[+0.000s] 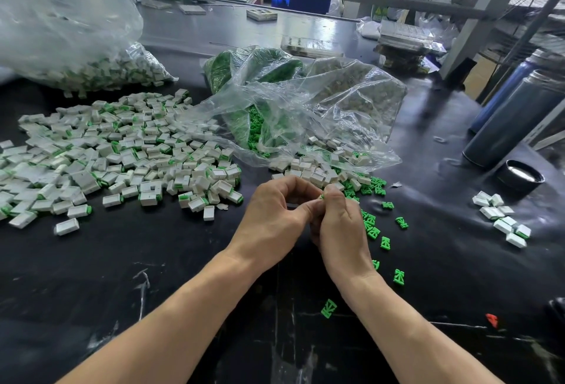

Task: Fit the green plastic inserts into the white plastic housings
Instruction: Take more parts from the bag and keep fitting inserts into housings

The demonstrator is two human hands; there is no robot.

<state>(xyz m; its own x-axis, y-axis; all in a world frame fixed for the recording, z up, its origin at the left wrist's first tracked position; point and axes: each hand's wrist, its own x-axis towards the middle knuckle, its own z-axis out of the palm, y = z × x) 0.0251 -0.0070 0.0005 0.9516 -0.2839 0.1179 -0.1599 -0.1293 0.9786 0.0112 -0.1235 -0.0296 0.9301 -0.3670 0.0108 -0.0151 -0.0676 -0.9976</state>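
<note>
Fingers of both hands meet just above the dark, scuffed surface (153, 261), and a very small bit of green plastic (322, 197) shows between their tips. The left hand (275, 218) has its fingers (293, 183) curled over from the top, with the thumb pointing toward the right hand (339, 224). The fingers of the right hand are bent and pressed together on the same small piece. It seems that both hands pinch one green insert, perhaps already with a white housing, but the housing itself is hidden behind the fingers, so I cannot tell how deep the insert sits.

Just beside the right hand, loose green plastic inserts (371, 224) lie scattered on the surface. Behind the hands is a small heap of empty white plastic housings (318, 169), spilling from a crumpled clear plastic bag (305, 108) that also holds more green pieces.

To the left spreads a large pile of white housings with green edges showing (122, 151); I judge these are the finished ones. Farther back, another clear bag of similar fitted pieces (76, 47) stands. A small separate group of white housings (501, 218) lies well apart on the right, near a dark round cap (519, 175).

So much work looks done, yet many loose inserts and empty housings are left.
</note>
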